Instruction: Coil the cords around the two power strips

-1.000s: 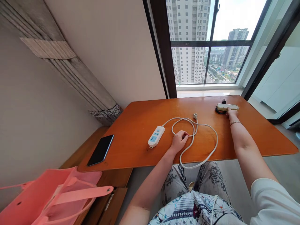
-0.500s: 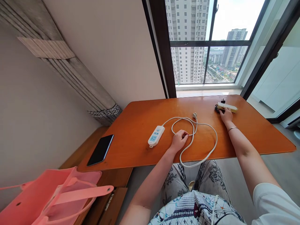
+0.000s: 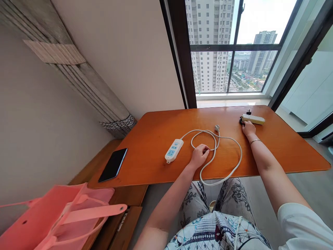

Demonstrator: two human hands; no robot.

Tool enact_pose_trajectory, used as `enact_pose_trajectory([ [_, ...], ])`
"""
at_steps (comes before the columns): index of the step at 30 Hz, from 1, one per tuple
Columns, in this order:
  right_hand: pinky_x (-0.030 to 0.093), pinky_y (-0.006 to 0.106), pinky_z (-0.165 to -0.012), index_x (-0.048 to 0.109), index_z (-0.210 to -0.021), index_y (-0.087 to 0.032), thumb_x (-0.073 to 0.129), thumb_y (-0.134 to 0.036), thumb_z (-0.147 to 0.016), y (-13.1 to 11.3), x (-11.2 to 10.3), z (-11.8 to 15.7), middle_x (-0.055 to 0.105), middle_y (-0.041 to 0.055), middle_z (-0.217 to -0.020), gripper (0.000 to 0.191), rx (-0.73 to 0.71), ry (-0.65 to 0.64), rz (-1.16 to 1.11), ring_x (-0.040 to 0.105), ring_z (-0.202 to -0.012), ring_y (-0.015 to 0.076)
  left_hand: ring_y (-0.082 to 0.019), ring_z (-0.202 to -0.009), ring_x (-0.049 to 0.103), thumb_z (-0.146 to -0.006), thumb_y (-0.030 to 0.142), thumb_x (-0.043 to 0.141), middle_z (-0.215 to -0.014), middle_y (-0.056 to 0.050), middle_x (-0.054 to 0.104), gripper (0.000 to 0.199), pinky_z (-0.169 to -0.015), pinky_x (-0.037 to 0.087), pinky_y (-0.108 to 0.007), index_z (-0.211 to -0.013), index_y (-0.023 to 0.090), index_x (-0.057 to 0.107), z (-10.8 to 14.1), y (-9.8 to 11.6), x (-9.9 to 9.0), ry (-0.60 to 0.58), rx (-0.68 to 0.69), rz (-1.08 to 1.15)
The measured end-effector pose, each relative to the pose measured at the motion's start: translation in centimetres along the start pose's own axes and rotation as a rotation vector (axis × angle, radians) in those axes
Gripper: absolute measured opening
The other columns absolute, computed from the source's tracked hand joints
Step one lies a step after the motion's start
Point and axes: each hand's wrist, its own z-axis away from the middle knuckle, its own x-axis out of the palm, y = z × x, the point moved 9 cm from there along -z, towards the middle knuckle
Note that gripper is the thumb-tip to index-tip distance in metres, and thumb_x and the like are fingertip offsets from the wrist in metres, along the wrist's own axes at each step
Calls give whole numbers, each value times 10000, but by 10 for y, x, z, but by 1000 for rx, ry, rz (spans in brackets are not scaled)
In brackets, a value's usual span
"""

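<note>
Bag [image 3: 58, 203] beside table [image 3: 153, 139], hands [image 3: 199, 156] at cords [image 3: 241, 153]

On the table [image 3: 153, 156], a tablet [image 3: 112, 165] lies at the left end, with a power strip [image 3: 174, 151] to its right. That strip's cord [image 3: 215, 147] loops rightward, partly past the near edge; its plug [image 3: 216, 128] lies farther back. The left hand [image 3: 199, 155] is among the loops. At far right, the right hand [image 3: 249, 128] is before a second strip [image 3: 253, 119]. A bag [image 3: 52, 208] is near left; a window [image 3: 234, 48] stands behind.
</note>
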Motion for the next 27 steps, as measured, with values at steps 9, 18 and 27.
enact_pose_trajectory([
  [9, 512, 335, -875, 679, -1297, -234, 441, -282, -980, 1, -1, 3, 630, 125, -1283, 399, -9, 15, -25, 643, -1059, 253, -179, -859, 651, -865, 157, 569, -880, -45, 686, 99, -796, 523, -314, -816, 189, 648, 0, -2, 1, 4, 10, -4],
  [18, 503, 375, -904, 544, -1380, -106, 466, -289, -950, -1, -10, 16, 540, 201, -1385, 473, 15, 77, -49, 631, -1096, 295, -174, -840, 643, -870, 189, 566, -884, -49, 684, 103, -792, 531, -320, -816, 190, 653, -2, -1, 2, -7, 6, 12],
  [27, 479, 331, -819, 669, -1139, -161, 463, -340, -972, -7, -5, 32, 710, 157, -1163, 320, -20, -32, -45, 660, -1027, 270, -183, -858, 648, -857, 184, 574, -892, -52, 687, 96, -813, 535, -334, -821, 190, 663, -3, -4, 2, 1, 3, 15],
])
